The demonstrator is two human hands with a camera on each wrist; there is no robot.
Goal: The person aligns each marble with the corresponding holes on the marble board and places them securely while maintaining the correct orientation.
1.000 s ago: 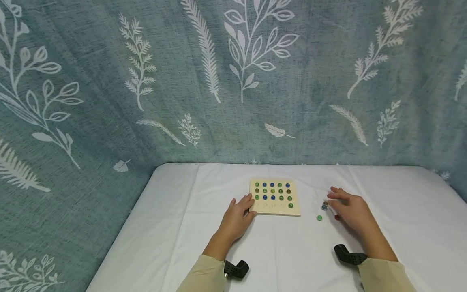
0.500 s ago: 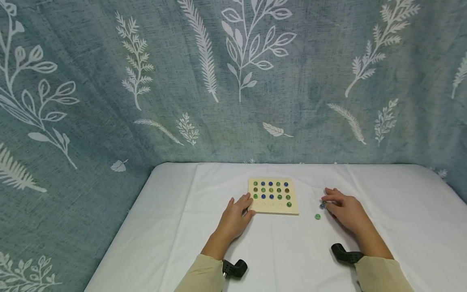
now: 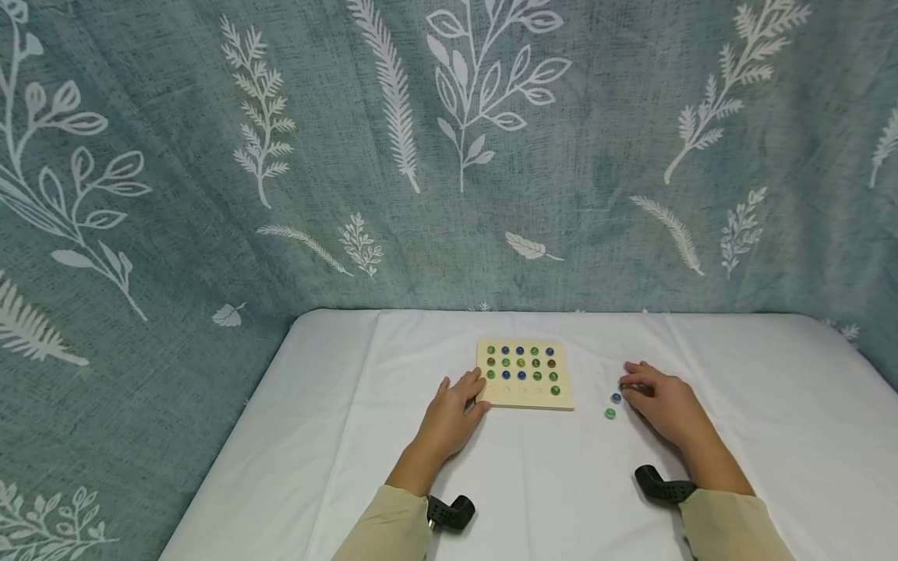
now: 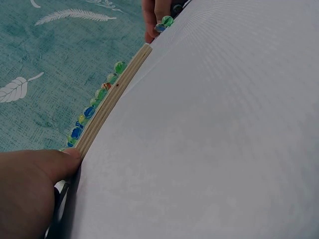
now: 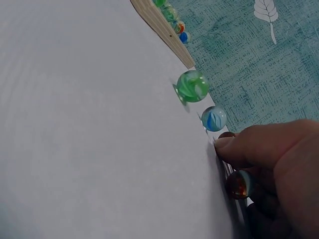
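Both hands down: left hand (image 3: 454, 409) against board (image 3: 525, 397), right hand (image 3: 662, 401) on marbles (image 5: 239, 183).

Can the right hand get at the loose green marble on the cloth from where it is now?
Probably yes. The green marble lies free on the white cloth, just left of the right hand. Only the blue marble sits nearby, beside the path rather than across it. The hand's fingers already gather a brown marble.
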